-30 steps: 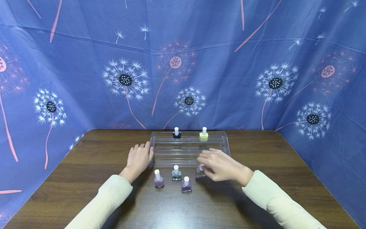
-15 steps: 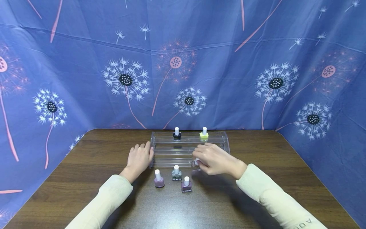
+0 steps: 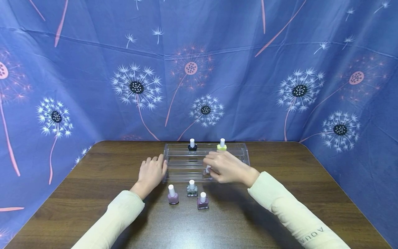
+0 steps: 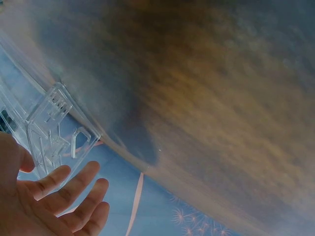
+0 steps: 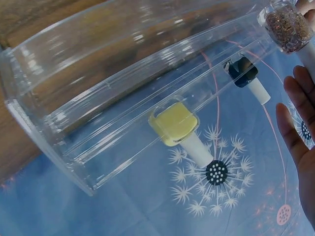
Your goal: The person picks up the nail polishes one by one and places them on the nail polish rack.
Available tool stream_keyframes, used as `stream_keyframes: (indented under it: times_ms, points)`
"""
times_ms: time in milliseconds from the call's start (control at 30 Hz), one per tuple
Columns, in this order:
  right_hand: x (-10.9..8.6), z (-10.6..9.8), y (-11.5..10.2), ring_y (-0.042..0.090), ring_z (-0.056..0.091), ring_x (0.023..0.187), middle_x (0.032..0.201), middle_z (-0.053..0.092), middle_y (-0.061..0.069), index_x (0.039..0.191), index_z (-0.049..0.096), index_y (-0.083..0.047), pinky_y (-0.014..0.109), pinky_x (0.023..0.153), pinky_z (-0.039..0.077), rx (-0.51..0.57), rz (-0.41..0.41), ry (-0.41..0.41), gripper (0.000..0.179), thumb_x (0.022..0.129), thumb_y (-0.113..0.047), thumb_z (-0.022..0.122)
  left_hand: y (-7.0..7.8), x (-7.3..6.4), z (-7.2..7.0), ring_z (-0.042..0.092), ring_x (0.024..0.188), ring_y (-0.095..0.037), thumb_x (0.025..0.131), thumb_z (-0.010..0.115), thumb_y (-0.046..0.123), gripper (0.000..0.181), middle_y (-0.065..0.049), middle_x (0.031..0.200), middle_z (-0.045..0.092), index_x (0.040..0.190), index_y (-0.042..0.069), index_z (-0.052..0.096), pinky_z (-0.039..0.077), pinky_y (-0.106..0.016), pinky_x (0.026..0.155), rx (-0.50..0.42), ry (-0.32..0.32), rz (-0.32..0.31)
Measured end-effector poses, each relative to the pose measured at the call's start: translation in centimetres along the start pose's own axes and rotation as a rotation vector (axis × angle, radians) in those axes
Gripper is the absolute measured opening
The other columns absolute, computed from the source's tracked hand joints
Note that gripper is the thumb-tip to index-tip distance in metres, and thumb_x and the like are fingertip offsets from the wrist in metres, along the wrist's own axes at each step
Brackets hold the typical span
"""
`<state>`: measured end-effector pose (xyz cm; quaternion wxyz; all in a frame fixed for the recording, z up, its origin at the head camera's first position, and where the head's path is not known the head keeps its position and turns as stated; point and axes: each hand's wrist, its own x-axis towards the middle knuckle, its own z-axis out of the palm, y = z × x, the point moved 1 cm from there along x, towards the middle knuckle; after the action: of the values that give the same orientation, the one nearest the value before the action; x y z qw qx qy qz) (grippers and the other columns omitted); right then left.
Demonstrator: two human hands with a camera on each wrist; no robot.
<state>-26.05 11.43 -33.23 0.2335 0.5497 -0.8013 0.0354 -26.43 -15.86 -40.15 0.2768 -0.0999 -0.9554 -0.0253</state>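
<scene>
The right hand and its glitter bottle have moved left and farther, over the clear rack's front step.
The right hand pinches the bottle by its cap; I cannot tell whether its base touches the step. The left hand, fingers spread, is at the rack's left end, its pressure unclear. A base catching the front lip could tip the bottle or shove the rack, toppling the yellow bottle and black bottle on the far step.
</scene>
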Motion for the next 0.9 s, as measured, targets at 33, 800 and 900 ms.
stream_keyframes:
  times_ms: [33,800,900]
  points:
    - [0.1,0.0,0.1,0.007,0.046,0.067,0.072,0.050,-0.008,0.077,0.052,-0.016,0.023,0.063,0.042,0.002,0.004,0.000,0.007,0.074,-0.013,0.057,0.0,0.0,0.0,0.059,0.071,-0.036,0.091,0.048,0.025,0.027,-0.017,0.080,0.065,0.101,0.001,0.057,0.045,-0.046,0.060,0.000,-0.003,0.000]
    - [3.4,1.0,1.4,0.008,0.047,0.069,0.073,0.051,-0.009,0.078,0.054,-0.017,0.026,0.063,0.040,-0.014,0.051,0.012,0.003,0.077,-0.015,0.054,0.1,0.0,-0.2,0.059,0.071,-0.036,0.091,0.048,0.025,0.024,-0.016,0.078,0.064,0.096,0.002,0.056,0.045,-0.046,0.060,0.003,-0.022,-0.005]
    - [3.7,1.1,1.4,0.009,0.046,0.068,0.072,0.049,-0.009,0.077,0.051,-0.017,0.026,0.063,0.039,-0.034,0.062,0.011,0.004,0.077,-0.015,0.055,0.1,0.0,-0.1,0.059,0.071,-0.036,0.091,0.048,0.025,0.024,-0.016,0.079,0.064,0.097,0.002,0.056,0.045,-0.046,0.061,0.002,-0.027,-0.010]
